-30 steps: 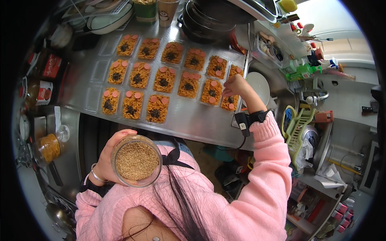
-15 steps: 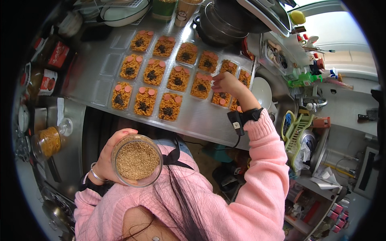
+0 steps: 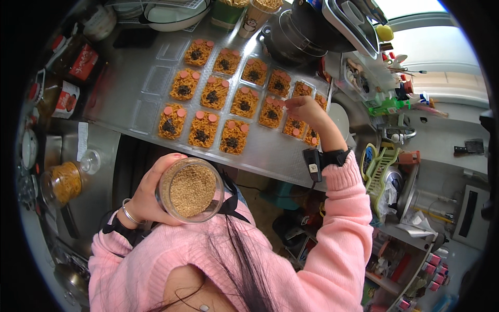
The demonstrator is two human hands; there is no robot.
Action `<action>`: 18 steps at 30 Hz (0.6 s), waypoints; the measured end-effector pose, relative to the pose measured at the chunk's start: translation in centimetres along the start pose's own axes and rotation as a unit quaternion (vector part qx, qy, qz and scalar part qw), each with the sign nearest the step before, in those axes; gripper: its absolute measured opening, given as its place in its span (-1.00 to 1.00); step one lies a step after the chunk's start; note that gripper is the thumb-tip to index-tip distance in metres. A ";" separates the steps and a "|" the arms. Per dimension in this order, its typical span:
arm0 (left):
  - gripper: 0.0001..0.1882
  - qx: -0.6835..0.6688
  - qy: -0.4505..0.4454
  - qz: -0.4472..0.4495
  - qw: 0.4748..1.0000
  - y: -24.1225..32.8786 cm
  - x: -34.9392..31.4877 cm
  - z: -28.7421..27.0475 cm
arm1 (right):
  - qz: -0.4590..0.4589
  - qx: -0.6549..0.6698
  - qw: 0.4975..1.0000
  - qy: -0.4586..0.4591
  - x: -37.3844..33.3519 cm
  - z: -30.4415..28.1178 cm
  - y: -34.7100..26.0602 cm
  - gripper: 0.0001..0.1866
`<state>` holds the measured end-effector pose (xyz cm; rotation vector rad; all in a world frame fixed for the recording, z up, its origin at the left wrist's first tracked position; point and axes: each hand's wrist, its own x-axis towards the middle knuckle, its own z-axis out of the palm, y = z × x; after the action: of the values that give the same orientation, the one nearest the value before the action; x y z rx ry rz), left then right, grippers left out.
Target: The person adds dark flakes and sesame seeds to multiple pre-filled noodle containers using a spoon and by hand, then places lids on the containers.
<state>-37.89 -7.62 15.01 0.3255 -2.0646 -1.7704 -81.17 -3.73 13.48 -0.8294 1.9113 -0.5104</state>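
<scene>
My left hand (image 3: 148, 200) is wrapped round a clear glass jar (image 3: 220, 193) of pale sesame seeds (image 3: 191, 190), held in front of my chest with its mouth facing up. Over the right part of the metal counter, my right hand (image 3: 306, 110) hovers with fingertips pinched together; what they hold, if anything, is too small to see. Below it are clear trays of orange noodles (image 3: 271, 120), topped with dark shreds and pink sausage slices. Several more such noodle portions (image 3: 233, 143) stand in rows to the left. My right hand partly hides a few trays.
Clear trays without noodles (image 3: 154, 79) lie on the counter's left (image 3: 117, 106). A black pot (image 3: 291, 36), paper cup (image 3: 253, 20) and white basin (image 3: 174, 15) stand behind. Sauce jars (image 3: 80, 65) line the far left. A green dish rack (image 3: 378, 169) sits at right.
The view has shifted slightly, moving the counter rightward in the picture. My right hand remains pinched over the same right-hand trays, and my left hand still holds the jar.
</scene>
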 end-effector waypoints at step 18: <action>0.12 -0.010 -0.009 -0.009 1.000 -0.4 1.5 -1.0 | -0.483 -0.312 0.811 -0.110 -15.9 17.9 -13.5 -0.83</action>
<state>-38.80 -9.24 14.92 0.3246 -2.0614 -1.8111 -55.81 -1.35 23.79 -2.2290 1.3038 -0.3191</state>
